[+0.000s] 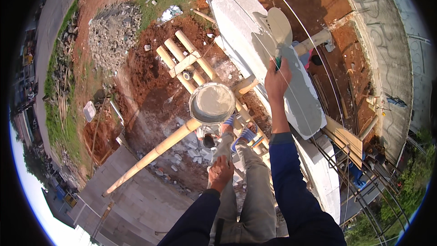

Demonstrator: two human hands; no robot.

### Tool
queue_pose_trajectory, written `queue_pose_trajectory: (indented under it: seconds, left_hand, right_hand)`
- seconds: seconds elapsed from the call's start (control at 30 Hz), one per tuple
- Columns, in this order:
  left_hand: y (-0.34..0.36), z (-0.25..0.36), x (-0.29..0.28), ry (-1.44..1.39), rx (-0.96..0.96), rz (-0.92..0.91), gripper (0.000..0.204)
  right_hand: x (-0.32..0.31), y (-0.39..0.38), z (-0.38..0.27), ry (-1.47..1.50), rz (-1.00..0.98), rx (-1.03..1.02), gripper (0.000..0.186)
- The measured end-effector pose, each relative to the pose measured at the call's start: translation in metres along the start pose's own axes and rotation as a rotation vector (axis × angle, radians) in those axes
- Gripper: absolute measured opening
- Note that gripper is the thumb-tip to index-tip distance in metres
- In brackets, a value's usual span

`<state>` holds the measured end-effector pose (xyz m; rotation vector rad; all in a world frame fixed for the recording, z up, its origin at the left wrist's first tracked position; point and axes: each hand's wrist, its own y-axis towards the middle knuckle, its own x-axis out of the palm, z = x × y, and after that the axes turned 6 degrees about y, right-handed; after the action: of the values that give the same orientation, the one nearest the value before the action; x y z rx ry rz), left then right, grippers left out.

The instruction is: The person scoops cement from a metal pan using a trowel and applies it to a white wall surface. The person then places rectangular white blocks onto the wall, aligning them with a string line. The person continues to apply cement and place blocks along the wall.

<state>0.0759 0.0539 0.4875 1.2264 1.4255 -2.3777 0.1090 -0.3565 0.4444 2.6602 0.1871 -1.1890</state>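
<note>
My right hand grips the green handle of a trowel, whose mortar-smeared blade rests over the top of a white block wall. Grey mortar lies in a band along the blocks, beneath a taut string. My left hand is curled closed over my left leg; whatever is inside the fingers is hidden. A round bucket of grey mortar sits on bamboo poles just above my sandalled feet.
Below the bucket, a person's dark head shows among broken blocks. A rubble heap lies on the dirt at upper left. Steel bars stick out at lower right beside a plywood board. A painted concrete wall curves along the right.
</note>
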Motion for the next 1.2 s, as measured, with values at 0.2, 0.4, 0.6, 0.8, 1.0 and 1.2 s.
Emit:
queue_pose_trajectory:
  seconds: [0.2,0.4,0.6,0.8,1.0,1.2]
  left_hand:
    - [0.0,0.003,-0.002,0.0,-0.007,0.007,0.032]
    - [-0.001,0.002,0.001,0.006,0.018,0.049,0.03]
    - [-0.002,0.0,0.005,-0.008,0.041,0.126,0.025]
    - [-0.003,-0.001,0.007,-0.022,0.017,0.137,0.027]
    - [0.002,-0.002,0.001,-0.016,0.021,0.027,0.032]
    - [0.0,-0.001,0.004,0.014,0.039,0.042,0.031]
  right_hand:
    - [-0.021,-0.008,-0.022,1.273,-0.226,1.078,0.026]
    - [-0.015,0.033,-0.048,1.075,-0.493,0.982,0.031]
    - [-0.013,0.002,-0.05,0.828,-0.452,0.848,0.034]
    - [-0.05,-0.039,-0.043,0.713,-0.389,0.916,0.033]
    - [-0.016,0.004,-0.046,0.891,-0.284,0.905,0.03]
    - [-0.024,-0.014,-0.037,0.897,-0.163,0.981,0.025]
